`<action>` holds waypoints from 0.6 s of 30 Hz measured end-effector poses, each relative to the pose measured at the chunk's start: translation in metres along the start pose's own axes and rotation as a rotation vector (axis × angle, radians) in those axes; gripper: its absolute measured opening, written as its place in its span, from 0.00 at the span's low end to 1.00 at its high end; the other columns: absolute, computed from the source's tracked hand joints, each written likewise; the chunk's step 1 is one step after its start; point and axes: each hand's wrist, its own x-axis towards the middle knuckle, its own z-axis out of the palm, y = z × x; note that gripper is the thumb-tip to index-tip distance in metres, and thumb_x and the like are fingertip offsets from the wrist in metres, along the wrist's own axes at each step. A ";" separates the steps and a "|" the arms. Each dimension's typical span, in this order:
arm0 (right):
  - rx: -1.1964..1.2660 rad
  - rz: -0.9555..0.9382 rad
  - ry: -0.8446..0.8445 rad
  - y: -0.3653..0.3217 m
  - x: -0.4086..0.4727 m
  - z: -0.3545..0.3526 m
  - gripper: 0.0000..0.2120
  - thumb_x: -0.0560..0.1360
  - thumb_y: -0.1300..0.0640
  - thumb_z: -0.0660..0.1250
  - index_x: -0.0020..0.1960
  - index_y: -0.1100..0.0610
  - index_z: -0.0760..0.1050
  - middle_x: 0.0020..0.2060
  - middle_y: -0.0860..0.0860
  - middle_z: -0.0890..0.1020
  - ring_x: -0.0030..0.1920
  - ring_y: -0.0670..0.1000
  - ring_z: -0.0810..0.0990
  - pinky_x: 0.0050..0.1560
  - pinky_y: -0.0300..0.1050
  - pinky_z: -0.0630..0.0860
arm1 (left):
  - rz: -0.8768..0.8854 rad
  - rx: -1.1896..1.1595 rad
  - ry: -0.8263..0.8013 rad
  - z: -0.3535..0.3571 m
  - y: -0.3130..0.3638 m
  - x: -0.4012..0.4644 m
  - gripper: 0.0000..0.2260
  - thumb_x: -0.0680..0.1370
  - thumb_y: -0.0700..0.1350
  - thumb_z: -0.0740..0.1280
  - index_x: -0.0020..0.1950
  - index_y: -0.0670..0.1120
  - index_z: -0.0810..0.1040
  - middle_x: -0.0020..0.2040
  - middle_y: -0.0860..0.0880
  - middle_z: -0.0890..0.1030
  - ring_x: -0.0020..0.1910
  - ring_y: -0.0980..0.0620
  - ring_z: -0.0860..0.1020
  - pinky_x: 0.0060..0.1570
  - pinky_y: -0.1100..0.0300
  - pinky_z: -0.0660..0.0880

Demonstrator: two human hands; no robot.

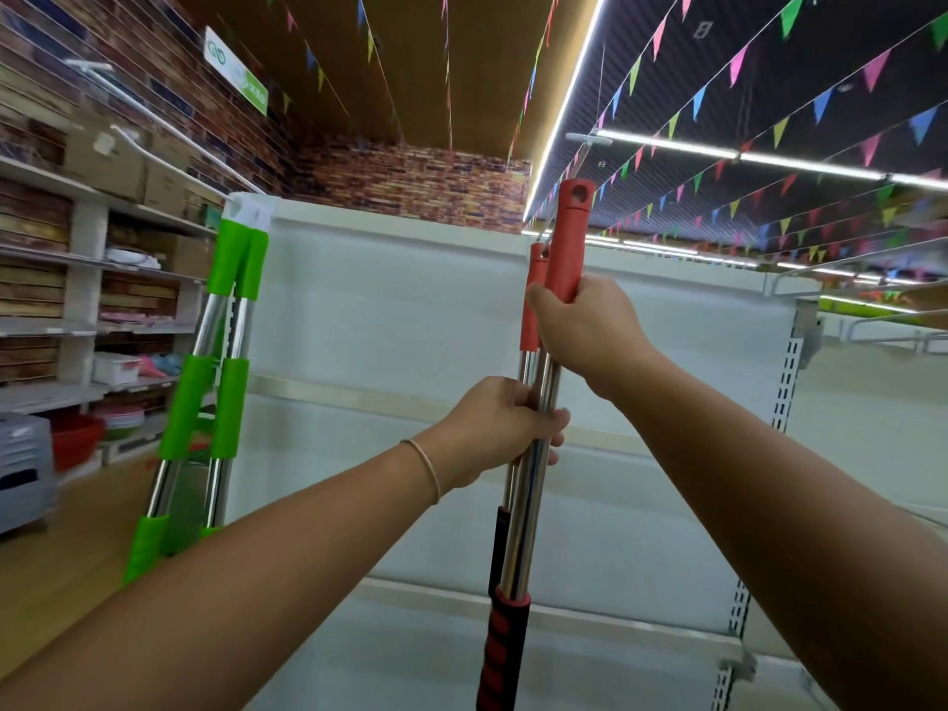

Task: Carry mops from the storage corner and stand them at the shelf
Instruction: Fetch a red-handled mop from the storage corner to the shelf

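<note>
I hold a bundle of upright mop poles [523,510] with steel shafts, red top caps [567,238] and a red-and-black grip lower down. My right hand [585,331] grips the bundle just under the red caps. My left hand [500,428] grips the steel shafts a little lower. The mop heads are out of view below. Right behind the poles stands the white shelf unit [410,325]. Two mops with green sleeves on steel shafts [215,372] lean against the shelf's left end.
On the left, wall shelves [77,320] carry boxes, basins and plastic goods, and a grey plastic stool [23,469] stands on the wooden floor. A slotted shelf upright [787,382] runs down the right side of the unit. Bunting hangs from the ceiling.
</note>
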 end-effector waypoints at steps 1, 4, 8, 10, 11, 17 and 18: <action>0.001 0.002 -0.004 0.000 0.002 0.002 0.13 0.79 0.48 0.62 0.47 0.58 0.76 0.34 0.53 0.78 0.32 0.53 0.78 0.41 0.55 0.82 | -0.001 0.000 0.006 -0.001 -0.001 0.002 0.09 0.78 0.43 0.70 0.52 0.38 0.78 0.47 0.41 0.84 0.43 0.44 0.85 0.39 0.59 0.79; 0.000 0.012 -0.009 0.005 0.009 0.007 0.13 0.80 0.49 0.62 0.45 0.58 0.75 0.35 0.53 0.78 0.34 0.53 0.78 0.43 0.56 0.82 | -0.005 0.015 0.004 -0.003 -0.004 0.009 0.09 0.78 0.44 0.69 0.52 0.39 0.78 0.46 0.41 0.85 0.43 0.44 0.85 0.41 0.57 0.80; -0.026 0.046 -0.028 0.016 0.017 0.018 0.12 0.80 0.48 0.62 0.41 0.53 0.70 0.42 0.57 0.82 0.43 0.59 0.84 0.46 0.58 0.83 | -0.033 -0.002 -0.009 -0.004 -0.014 0.020 0.15 0.80 0.52 0.65 0.51 0.39 0.78 0.46 0.41 0.85 0.43 0.42 0.85 0.45 0.52 0.82; -0.024 0.045 -0.033 0.023 0.021 0.024 0.11 0.80 0.48 0.62 0.42 0.54 0.71 0.41 0.57 0.81 0.42 0.59 0.84 0.46 0.59 0.83 | -0.054 -0.008 -0.001 -0.004 -0.019 0.026 0.18 0.80 0.55 0.64 0.52 0.39 0.77 0.46 0.41 0.85 0.43 0.42 0.85 0.48 0.49 0.82; -0.025 0.038 -0.032 0.026 0.025 0.027 0.11 0.80 0.48 0.62 0.43 0.54 0.72 0.40 0.56 0.81 0.41 0.58 0.84 0.46 0.59 0.83 | -0.058 -0.008 0.010 -0.003 -0.022 0.030 0.18 0.80 0.55 0.64 0.54 0.40 0.76 0.46 0.41 0.85 0.42 0.42 0.85 0.49 0.48 0.82; -0.086 0.064 -0.060 0.044 0.049 0.039 0.12 0.80 0.49 0.60 0.50 0.58 0.75 0.43 0.57 0.82 0.42 0.58 0.84 0.43 0.53 0.82 | -0.033 0.123 0.147 0.004 -0.038 0.055 0.17 0.78 0.59 0.62 0.57 0.47 0.72 0.46 0.44 0.82 0.45 0.44 0.83 0.50 0.46 0.81; -0.117 0.061 -0.054 0.048 0.053 0.042 0.13 0.80 0.49 0.60 0.50 0.59 0.75 0.42 0.57 0.82 0.40 0.57 0.83 0.39 0.51 0.80 | -0.020 0.176 0.171 0.004 -0.040 0.058 0.16 0.78 0.60 0.61 0.54 0.47 0.72 0.44 0.45 0.81 0.43 0.46 0.81 0.47 0.49 0.80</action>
